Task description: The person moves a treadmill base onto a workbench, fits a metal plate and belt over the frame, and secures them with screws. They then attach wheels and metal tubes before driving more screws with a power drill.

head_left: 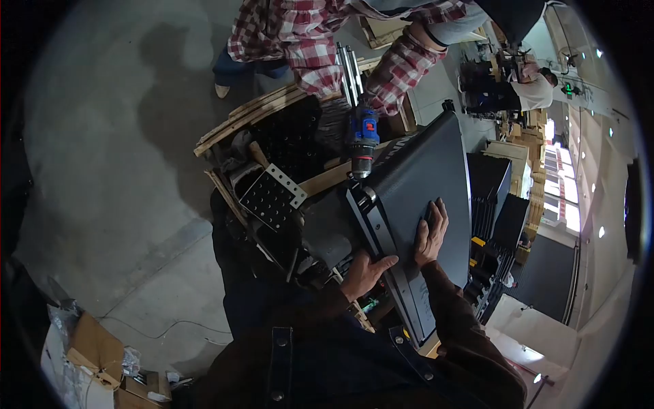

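A large black panel (426,177) with a metal rail (377,223) along its edge stands tilted in front of me. My left hand (366,273) holds this railed edge, thumb over the rail and the other fingers partly hidden. Flat on the panel's dark face rests my right hand (432,235), fingers stretched out and gripping nothing. At the panel's far corner, a co-worker in a checked shirt (306,48) holds a blue and black power drill (363,140), its chuck pointing down close to a metal fitting (366,198).
A wooden crate (245,112) with dark parts stands left of the panel, a perforated plate (274,198) at its near side. Black panels (490,184) are stacked at right. Cardboard boxes (95,347) and a thin cable (160,334) lie lower left. Another person (535,92) stands farther off.
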A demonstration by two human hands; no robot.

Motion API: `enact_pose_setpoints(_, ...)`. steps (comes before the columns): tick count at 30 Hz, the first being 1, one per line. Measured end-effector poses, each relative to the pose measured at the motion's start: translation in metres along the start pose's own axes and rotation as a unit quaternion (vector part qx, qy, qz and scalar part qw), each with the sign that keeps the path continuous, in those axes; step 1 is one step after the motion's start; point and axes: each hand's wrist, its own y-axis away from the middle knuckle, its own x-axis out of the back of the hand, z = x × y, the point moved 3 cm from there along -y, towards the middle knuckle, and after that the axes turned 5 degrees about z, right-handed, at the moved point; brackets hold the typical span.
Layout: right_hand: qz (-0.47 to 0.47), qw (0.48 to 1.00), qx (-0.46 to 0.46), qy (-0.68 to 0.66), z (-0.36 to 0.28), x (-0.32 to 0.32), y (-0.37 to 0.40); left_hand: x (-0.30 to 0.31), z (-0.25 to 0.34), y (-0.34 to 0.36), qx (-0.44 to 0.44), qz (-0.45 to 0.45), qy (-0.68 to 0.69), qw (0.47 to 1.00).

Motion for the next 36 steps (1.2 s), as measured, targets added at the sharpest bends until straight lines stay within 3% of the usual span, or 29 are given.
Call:
enact_pose_setpoints(4, 0.003, 1.0, 0.005, 0.012, 0.002, 0.002, 0.001, 0.01, -0.007, -0.001, 0.008, -0.017, -0.075, 0.997)
enact_pose_setpoints(6, 0.011, 1.0, 0.005, 0.007, 0.003, 0.001, 0.0, 0.02, -0.012, -0.003, 0.098, -0.049, -0.052, 0.993)
enact_pose_setpoints(7, 0.011, 1.0, 0.011, 0.01, 0.003, 0.002, 0.001, 0.022, -0.01, -0.001, 0.098, -0.047, -0.064, 0.992)
enact_pose_setpoints(10, 0.025, 0.999, 0.027, 0.004, 0.004, 0.002, 0.0, 0.017, -0.003, -0.001, 0.047, -0.041, -0.138, 0.989)
enact_pose_setpoints(12, 0.025, 0.999, 0.023, 0.014, 0.004, 0.003, 0.0, 0.004, 0.002, 0.001, 0.039, 0.03, -0.05, 0.998)
enact_pose_setpoints(16, 0.035, 0.999, 0.026, 0.0, 0.008, 0.001, 0.001, -0.01, 0.006, 0.001, 0.055, 0.056, -0.052, 0.996)
enact_pose_setpoints(22, 0.048, 0.998, 0.029, -0.011, 0.003, 0.007, -0.011, -0.022, -0.011, -0.004, -0.024, 0.146, -0.064, 0.987)
enact_pose_setpoints(25, 0.062, 0.986, 0.134, -0.076, -0.043, 0.019, -0.052, -0.026, 0.002, -0.001, -0.006, 0.16, -0.102, 0.982)
enact_pose_setpoints(27, 0.05, 0.968, 0.225, -0.099, -0.08, 0.018, -0.081, -0.03, 0.007, 0.002, 0.085, 0.159, -0.076, 0.981)
enact_pose_setpoints(31, 0.012, 0.942, 0.299, -0.151, -0.113, -0.018, -0.116, -0.021, -0.007, -0.005, 0.021, 0.177, -0.132, 0.975)
enact_pose_setpoints(33, -0.08, 0.946, 0.311, -0.046, -0.113, -0.043, -0.122, -0.021, -0.005, -0.006, 0.008, 0.162, -0.141, 0.977)
enact_pose_setpoints(34, -0.02, 0.942, 0.322, -0.092, -0.115, -0.045, -0.12, -0.024, 0.0, -0.005, 0.007, 0.162, -0.145, 0.976)
enact_pose_setpoints(36, -0.011, 0.942, 0.324, -0.081, -0.112, -0.05, -0.119, -0.03, 0.009, -0.001, -0.015, 0.161, -0.108, 0.981)
